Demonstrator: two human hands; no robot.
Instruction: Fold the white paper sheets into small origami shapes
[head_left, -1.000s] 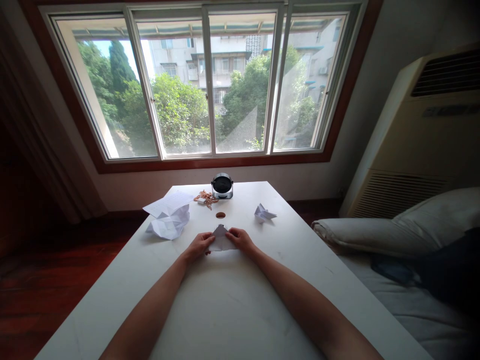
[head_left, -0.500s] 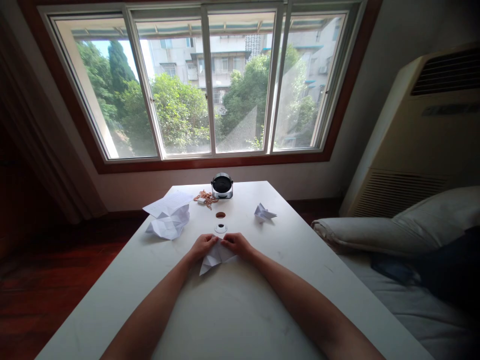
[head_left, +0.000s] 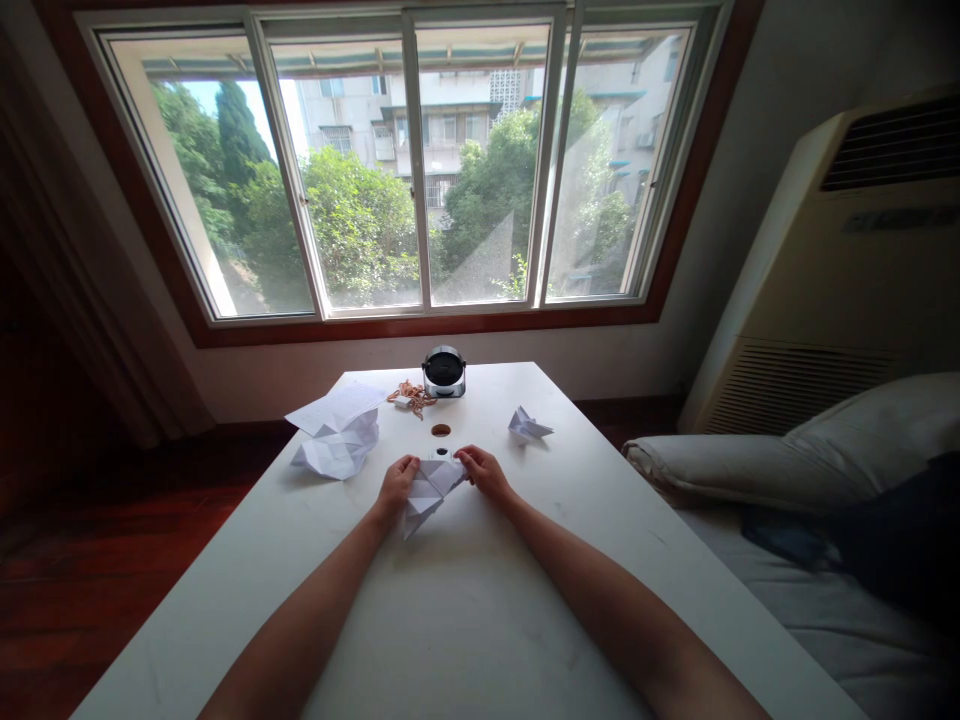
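A partly folded white paper [head_left: 429,490] lies in the middle of the white table [head_left: 465,600], raised a little between my hands. My left hand [head_left: 395,486] pinches its left side, fingers closed on the paper. My right hand [head_left: 482,471] grips its upper right corner, fingers closed too. Just beyond the paper is a small round hole in the table [head_left: 441,430]; a small white ring object behind the paper is mostly hidden.
A finished folded paper figure [head_left: 528,426] sits at the right. Crumpled and flat paper sheets [head_left: 337,435] lie at the left. A small round black device [head_left: 444,372] and an orange cord [head_left: 411,396] stand at the far edge. A bed with a pillow [head_left: 795,450] is on the right.
The paper was a flat triangle held point up; my hands turned and opened it, and it now lies skewed with its lower tip toward me. My hands moved slightly apart and forward.
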